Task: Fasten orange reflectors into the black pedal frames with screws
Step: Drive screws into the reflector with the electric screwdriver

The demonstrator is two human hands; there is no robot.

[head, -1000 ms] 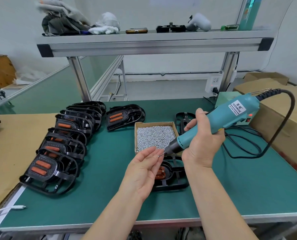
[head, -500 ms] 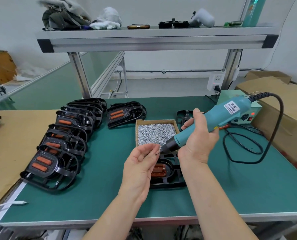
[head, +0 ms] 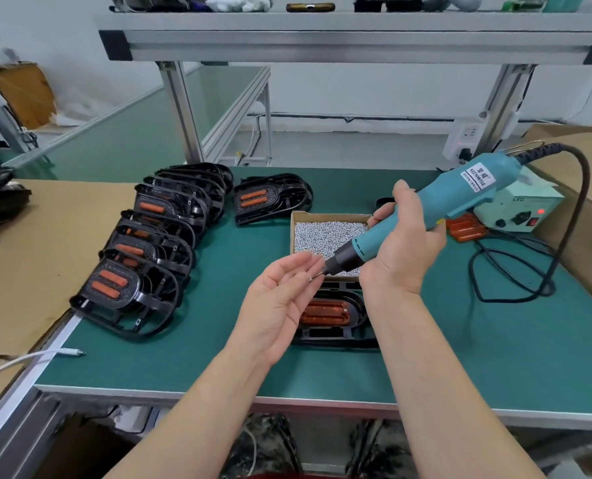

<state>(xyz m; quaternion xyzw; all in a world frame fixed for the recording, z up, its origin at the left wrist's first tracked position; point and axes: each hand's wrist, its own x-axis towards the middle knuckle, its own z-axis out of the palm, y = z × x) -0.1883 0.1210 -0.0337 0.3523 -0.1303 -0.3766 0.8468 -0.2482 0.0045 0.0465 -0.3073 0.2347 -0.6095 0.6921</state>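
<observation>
**Spotter:** Where do you stand?

**Operator:** My right grip [head: 401, 250] is clenched round the teal electric screwdriver with the black cord [head: 443, 202], its nose tilted down toward my left. My left grip [head: 280, 302] is released, palm up, fingers nearly straight. A small silver screw [head: 311, 279] sits at its fingertips, right against the driver's bit. I judge that I am seating the screw on the bit.

**Spotter:** And the workpiece?

**Operator:** The black plastic pedal frame [head: 339, 335] lies flat on the green worktop [head: 460, 357], near the front edge and just under my hands. The ribbed orange reflector [head: 325, 312] is set into it. The open cardboard box of silver screws [head: 329, 213] is just behind it. A row of black frames with reflectors in them [head: 139, 271] runs along the left edge.

**Spotter:** How do you do this step well?

**Operator:** I get the screw square on the bit first, head fully on, no wobble. Then I stand the driver upright over the reflector's screw hole. There is a pale spot at the reflector's right end, but I cannot tell whether it is a hole or a screw already in. I press the frame down with my left grip so it cannot spin. I trigger only once the screw tip is in the hole, and stop as it seats, since overdriving could crack the plastic.
</observation>
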